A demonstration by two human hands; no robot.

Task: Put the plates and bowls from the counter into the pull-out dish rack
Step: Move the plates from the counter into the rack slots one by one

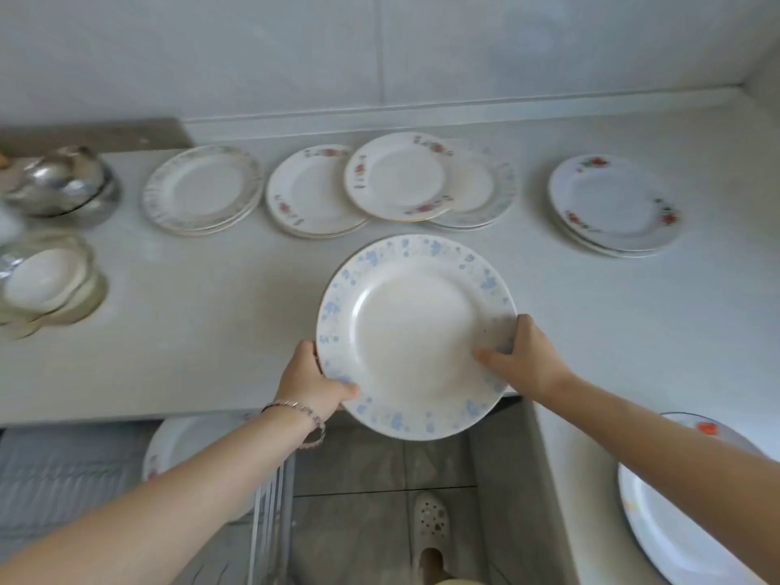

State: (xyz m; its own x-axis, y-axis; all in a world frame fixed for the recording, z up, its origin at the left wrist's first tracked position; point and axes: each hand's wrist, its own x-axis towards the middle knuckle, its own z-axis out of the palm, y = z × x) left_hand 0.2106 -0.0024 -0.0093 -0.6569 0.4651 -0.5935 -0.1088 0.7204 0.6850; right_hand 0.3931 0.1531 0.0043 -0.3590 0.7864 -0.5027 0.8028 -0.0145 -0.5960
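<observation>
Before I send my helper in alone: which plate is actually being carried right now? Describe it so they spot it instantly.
Start at the long white counter and look to its front edge, above the tiled floor. There the left hand and right hand hold a large round white plate by opposite rims. Its rim is speckled pale blue; the plates nearest behind it on the counter carry red flowers.

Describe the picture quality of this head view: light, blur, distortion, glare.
Head view: soft, even daylight with faint shadows under the plate stacks; wide-angle bending curves the counter edge and stretches both arms; the metal bowls at far left are smeared and carry bright reflections; the blue-speckled plate, held by the left hand and right hand, is fairly sharp.
</observation>
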